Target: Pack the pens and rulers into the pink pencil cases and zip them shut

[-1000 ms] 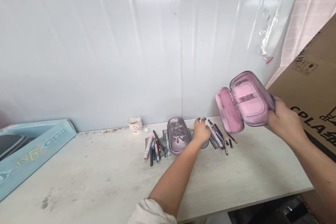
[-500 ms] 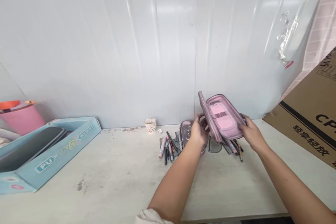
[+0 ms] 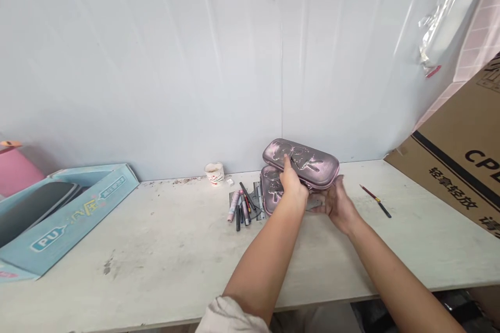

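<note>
A shiny purple-pink hard pencil case [image 3: 318,166] with a raised pattern is held above the table, its lid down. My left hand [image 3: 292,179] grips it across the middle, thumb on the lid. At its right end my right hand [image 3: 339,205] touches the lower edge with bent fingers, partly hidden. A second, similar pencil case [image 3: 269,187] lies underneath, partly covered by the first. Left of it, several pens and markers [image 3: 242,208] lie by a grey ruler [image 3: 259,200]. A dark red and black pencil [image 3: 377,202] lies apart on the right.
A paper cup [image 3: 214,173] stands by the wall with a small white piece beside it. An open light-blue box [image 3: 78,218] with a dark grey case inside fills the left, near a pink container [image 3: 17,169]. A large cardboard box [image 3: 449,166] leans at the right.
The held pencil case was open and tilted; now its lid is down and it has moved left, over the second case. The pens beneath it on the right no longer show, except one pencil.
</note>
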Available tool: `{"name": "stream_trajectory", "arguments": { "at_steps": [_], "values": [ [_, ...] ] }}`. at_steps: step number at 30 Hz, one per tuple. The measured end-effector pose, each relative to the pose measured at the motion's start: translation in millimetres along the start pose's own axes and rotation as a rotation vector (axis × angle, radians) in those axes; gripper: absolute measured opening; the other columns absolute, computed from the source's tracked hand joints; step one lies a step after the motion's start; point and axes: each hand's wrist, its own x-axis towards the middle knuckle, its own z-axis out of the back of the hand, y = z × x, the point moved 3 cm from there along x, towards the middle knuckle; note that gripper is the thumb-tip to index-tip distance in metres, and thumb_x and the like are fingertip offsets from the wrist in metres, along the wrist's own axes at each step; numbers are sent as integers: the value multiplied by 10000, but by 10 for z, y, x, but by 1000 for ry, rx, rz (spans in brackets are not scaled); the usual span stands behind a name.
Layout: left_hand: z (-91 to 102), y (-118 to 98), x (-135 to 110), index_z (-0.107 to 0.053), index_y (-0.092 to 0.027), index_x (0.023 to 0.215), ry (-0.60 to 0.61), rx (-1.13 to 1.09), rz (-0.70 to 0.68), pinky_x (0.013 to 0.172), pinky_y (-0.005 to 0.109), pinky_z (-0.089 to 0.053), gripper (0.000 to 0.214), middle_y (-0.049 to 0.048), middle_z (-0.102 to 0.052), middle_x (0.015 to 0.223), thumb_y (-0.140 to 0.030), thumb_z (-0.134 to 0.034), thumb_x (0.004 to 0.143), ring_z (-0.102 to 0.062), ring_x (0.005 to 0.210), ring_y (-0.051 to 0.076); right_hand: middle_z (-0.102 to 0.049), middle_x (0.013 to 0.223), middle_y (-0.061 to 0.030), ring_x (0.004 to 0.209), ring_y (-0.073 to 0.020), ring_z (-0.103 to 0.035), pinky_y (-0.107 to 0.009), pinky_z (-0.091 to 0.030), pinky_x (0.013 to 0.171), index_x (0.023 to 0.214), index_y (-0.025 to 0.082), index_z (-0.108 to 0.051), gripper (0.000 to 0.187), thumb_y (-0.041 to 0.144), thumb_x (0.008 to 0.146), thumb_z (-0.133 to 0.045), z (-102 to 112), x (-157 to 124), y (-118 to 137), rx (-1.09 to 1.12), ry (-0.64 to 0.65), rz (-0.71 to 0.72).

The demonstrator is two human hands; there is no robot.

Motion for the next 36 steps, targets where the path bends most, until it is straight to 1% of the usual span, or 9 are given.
{"name": "stream_trajectory", "arguments": {
  "at_steps": [4, 10, 15, 18, 21, 24, 29, 34, 36],
  "values": [
    [6, 24, -65, -469, -187, 1150, -138, -12, -38, 747, 335, -537, 615, 99, -611, 1123, -597, -582, 706, -627, 949, 215, -658, 898, -61, 759, -180, -603, -267, -488, 547, 1072, 202, -573, 527, 595, 721, -558, -151, -55, -62, -49, 29, -11],
    [51, -7, -110, -476, -178, 1091, -202, 55, -83, 807, 315, -513, 541, 98, -598, 1148, -580, -562, 738, -608, 996, 206, -617, 666, -33, 572, -153, -534, -295, -459, 537, 773, 169, -612, 440, 599, 728, -533, -106, -80, -127, -132, -80, 24],
    [126, -115, 46, -484, -159, 1048, -170, 146, -269, 865, 309, -476, 416, 111, -606, 1131, -477, -559, 791, -604, 1015, 185, -599, 566, -33, 532, -173, -534, -286, -379, 539, 645, 214, -580, 392, 507, 828, -396, 32, -201, -37, -773, -181, 217],
    [185, -190, 80, -487, -153, 1057, -139, 263, -375, 895, 331, -454, 380, 121, -614, 1110, -403, -591, 789, -601, 1024, 194, -608, 568, -32, 565, -180, -543, -269, -332, 543, 641, 224, -580, 371, 439, 844, -356, 263, -189, 33, -1075, -260, 274],
    [216, -195, 66, -526, -156, 1030, 7, 358, -360, 932, 358, -430, 329, 109, -640, 1067, -316, -635, 764, -593, 1043, 211, -636, 608, -24, 600, -174, -559, -258, -342, 567, 678, 222, -598, 346, 422, 833, -362, 611, -121, 84, -1112, -331, 210],
    [222, -125, 50, -569, -173, 989, 197, 370, -240, 946, 361, -423, 291, 83, -668, 1010, -262, -670, 731, -577, 1073, 216, -653, 647, -5, 634, -156, -573, -251, -369, 611, 701, 221, -616, 308, 395, 818, -390, 877, -75, 141, -1087, -290, 175],
    [193, -15, -29, -581, -169, 991, 449, 423, -96, 935, 381, -440, 319, 85, -666, 1033, -296, -680, 716, -598, 1026, 207, -668, 675, 10, 671, -144, -595, -243, -391, 644, 757, 218, -643, 257, 367, 803, -438, 1021, -22, 293, -1015, -146, 178],
    [131, -37, -341, -608, -180, 1031, 799, 774, 38, 913, 390, -453, 422, 89, -674, 1000, -296, -731, 644, -608, 981, 230, -661, 668, -3, 678, -148, -588, -248, -395, 665, 782, 198, -654, 294, 387, 807, -430, 1217, 123, 680, -1021, -237, 280],
    [69, -77, -485, -622, -189, 1012, 950, 905, 102, 891, 374, -465, 402, 83, -671, 1008, -307, -726, 642, -609, 976, 233, -660, 671, -4, 691, -146, -583, -244, -397, 680, 738, 191, -649, 293, 394, 795, -445, 1231, 169, 847, -1029, -159, 312]
  ]
}}
